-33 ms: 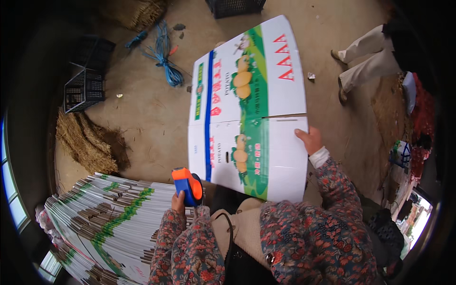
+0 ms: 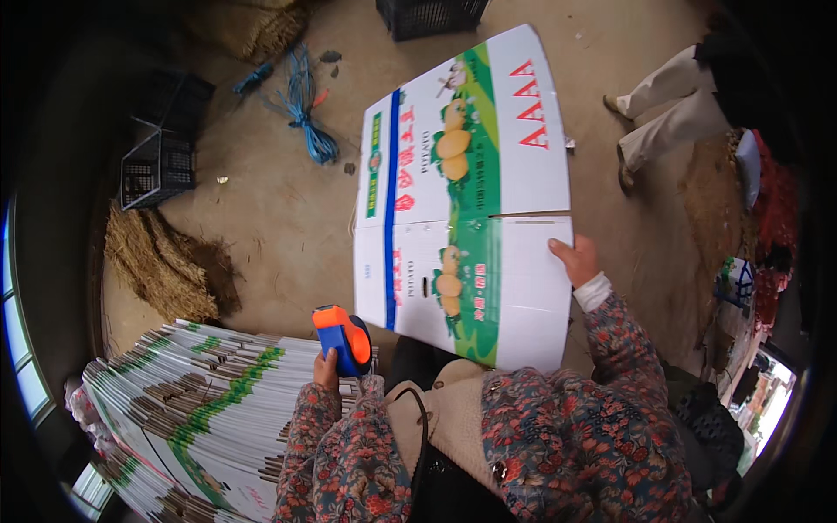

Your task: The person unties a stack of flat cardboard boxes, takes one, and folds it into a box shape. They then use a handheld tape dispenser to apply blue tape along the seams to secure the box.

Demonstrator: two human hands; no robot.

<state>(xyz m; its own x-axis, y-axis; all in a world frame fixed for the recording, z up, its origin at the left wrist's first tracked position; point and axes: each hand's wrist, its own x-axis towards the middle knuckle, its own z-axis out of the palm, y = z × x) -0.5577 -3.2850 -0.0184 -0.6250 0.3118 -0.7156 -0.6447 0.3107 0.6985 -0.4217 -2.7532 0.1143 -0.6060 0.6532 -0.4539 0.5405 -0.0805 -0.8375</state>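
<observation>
A flattened potato carton (image 2: 534, 279), white with green and blue bands, is held up in front of me. My right hand (image 2: 576, 260) grips its right edge, thumb on the printed face and the other fingers hidden behind. Lower left of the carton, my left hand (image 2: 326, 370) is closed around an orange and blue tape dispenser (image 2: 349, 342). The dispenser is upright and appears apart from the carton's lower left corner.
Many flattened cartons (image 2: 235, 392) are stacked at my lower left. Beyond lie straw matting (image 2: 157, 270), black crates (image 2: 157, 170) and blue cord (image 2: 301, 113). Another black crate (image 2: 432, 17) stands at the top. A person's legs (image 2: 667, 91) show at the upper right.
The carton and my right hand have shifted slightly to the right. My left hand and the tape dispenser have hardly moved.
</observation>
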